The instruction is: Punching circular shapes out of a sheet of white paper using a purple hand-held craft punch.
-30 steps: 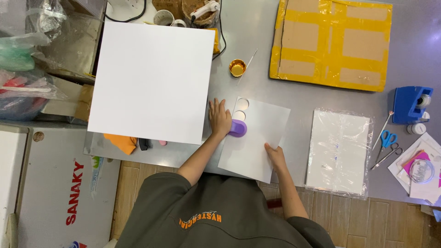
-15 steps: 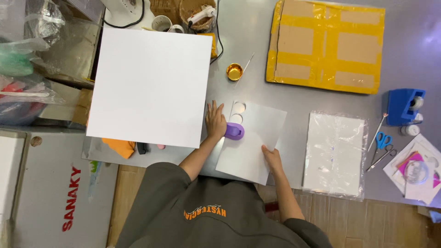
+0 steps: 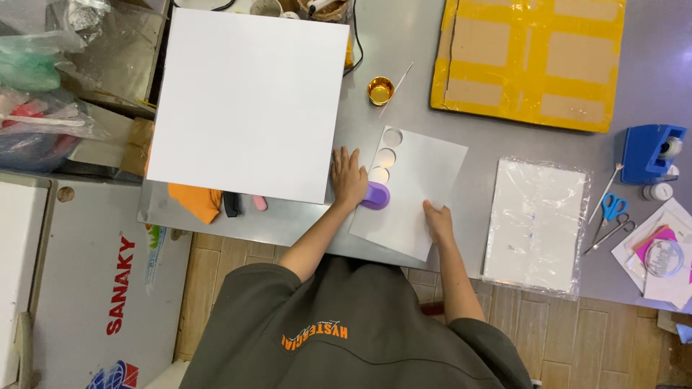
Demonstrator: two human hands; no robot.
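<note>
Where the grey table (image 3: 404, 86) meets our body, we log a white paper sheet (image 3: 425, 191) lying flat and slightly turned, its near corner hanging over the table edge.

Item: three round holes run in a row down the sheet's left margin, from the far corner toward us.

Item: a purple punch (image 3: 375, 195) sits on the sheet's left edge, just below the third hole.

Item: our left hand (image 3: 348, 176) lies palm down with fingers spread. It rests partly on the table and partly against the punch, pressing on it rather than gripping it.

Item: our right hand (image 3: 437, 222) lies flat on the near part of the sheet with fingers loosely together, holding nothing.

Item: a large white board (image 3: 249, 101) lies to the left, its near right corner just beside our left hand.

Item: an orange cloth (image 3: 193, 202) and small dark and pink objects peek out from under the board's near edge.

Item: a small gold cup (image 3: 380, 90) stands beyond the sheet, with a thin stick (image 3: 397, 78) beside it.

Item: flattened cardboard with yellow tape (image 3: 530, 61) lies at far right.

Item: a plastic-wrapped white pack (image 3: 537, 227) lies right of the sheet, apart from it.

Item: a blue tape dispenser (image 3: 651, 153) and blue-handled scissors (image 3: 611, 210) lie near the right edge.
</note>
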